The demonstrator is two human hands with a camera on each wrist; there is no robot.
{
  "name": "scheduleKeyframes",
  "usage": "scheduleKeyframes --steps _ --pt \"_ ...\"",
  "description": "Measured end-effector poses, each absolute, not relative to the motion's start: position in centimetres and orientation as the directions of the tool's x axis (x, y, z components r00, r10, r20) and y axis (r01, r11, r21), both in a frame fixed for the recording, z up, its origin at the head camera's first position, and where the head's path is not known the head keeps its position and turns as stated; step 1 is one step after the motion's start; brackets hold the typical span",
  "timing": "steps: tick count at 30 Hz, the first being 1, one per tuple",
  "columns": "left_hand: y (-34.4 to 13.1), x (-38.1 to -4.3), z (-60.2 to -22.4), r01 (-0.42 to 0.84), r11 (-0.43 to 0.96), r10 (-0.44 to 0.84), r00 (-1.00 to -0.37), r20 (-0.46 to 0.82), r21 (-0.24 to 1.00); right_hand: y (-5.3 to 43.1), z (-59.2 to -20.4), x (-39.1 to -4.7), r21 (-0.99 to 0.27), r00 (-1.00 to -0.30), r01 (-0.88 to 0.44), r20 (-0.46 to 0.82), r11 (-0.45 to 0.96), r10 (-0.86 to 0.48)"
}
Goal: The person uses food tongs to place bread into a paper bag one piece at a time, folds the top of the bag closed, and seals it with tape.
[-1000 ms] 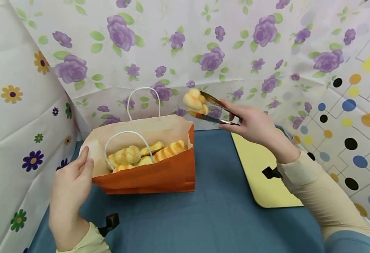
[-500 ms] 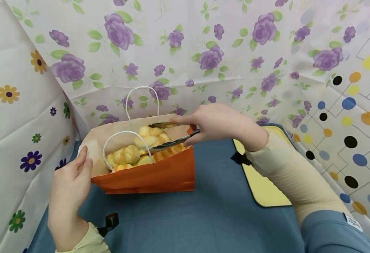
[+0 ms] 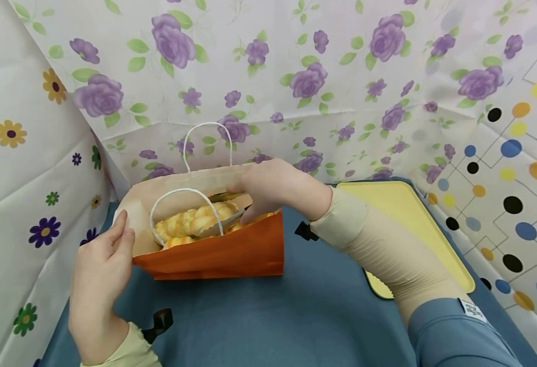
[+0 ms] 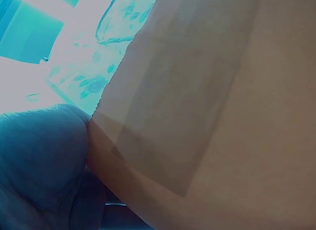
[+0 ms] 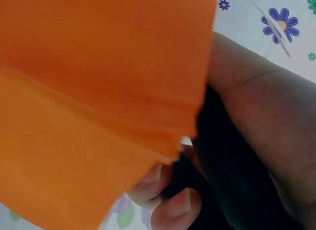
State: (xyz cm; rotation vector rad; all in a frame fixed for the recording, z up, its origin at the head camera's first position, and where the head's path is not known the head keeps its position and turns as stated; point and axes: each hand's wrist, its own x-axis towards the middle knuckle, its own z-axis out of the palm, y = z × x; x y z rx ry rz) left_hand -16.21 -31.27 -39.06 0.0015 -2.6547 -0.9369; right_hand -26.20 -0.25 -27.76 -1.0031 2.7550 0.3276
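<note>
An orange paper bag (image 3: pixel 231 255) with two white handles stands on the blue cloth in the head view. Its left edge is pinched by my left hand (image 3: pixel 103 267), and the bag's tan inside (image 4: pixel 207 116) fills much of the left wrist view. Several bread pieces, including a braided roll (image 3: pixel 209 216), lie in the bag. My right hand (image 3: pixel 273 186) grips tongs (image 3: pixel 227 223) reaching into the bag, their tips around the roll; whether they still squeeze it I cannot tell. In the right wrist view, dark tong arms (image 5: pixel 227 161) pass behind the orange side panel.
A yellow tray (image 3: pixel 387 196) lies on the right, partly hidden under my right forearm. Blue cloth (image 3: pixel 259 326) covers the table. Flower-printed curtains (image 3: pixel 268 76) rise behind and at the left, with a dotted one (image 3: pixel 516 204) at the right.
My right hand has moved left and down with the tongs, bringing the braided roll from above the table's right side into the bag. The left hand stays on the bag's edge.
</note>
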Motion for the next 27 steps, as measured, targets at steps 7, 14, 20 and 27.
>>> scheduleKeyframes --steps 7,14,20,27 --pt "-31.0 -16.4 -39.1 0.104 0.78 -0.101 -0.952 0.288 0.617 1.3 -27.7 -26.3 0.067 -0.759 -0.637 -0.226 0.768 -0.61" --pt "-30.9 -16.6 -39.3 0.118 0.78 -0.087 -0.952 0.293 0.615 4.0 -27.3 -26.3 -0.121 -0.715 -0.678 -0.121 0.725 -0.688" --pt "-30.9 -16.4 -39.3 0.113 0.772 -0.095 -0.953 0.288 0.626 8.4 -27.4 -25.6 -0.324 -0.683 -0.697 0.028 0.64 -0.73" --pt "-31.3 -16.4 -39.2 0.097 0.76 -0.113 -0.954 0.278 0.643 15.5 -30.7 -24.2 -0.616 -0.951 -0.299 0.128 0.729 -0.282"
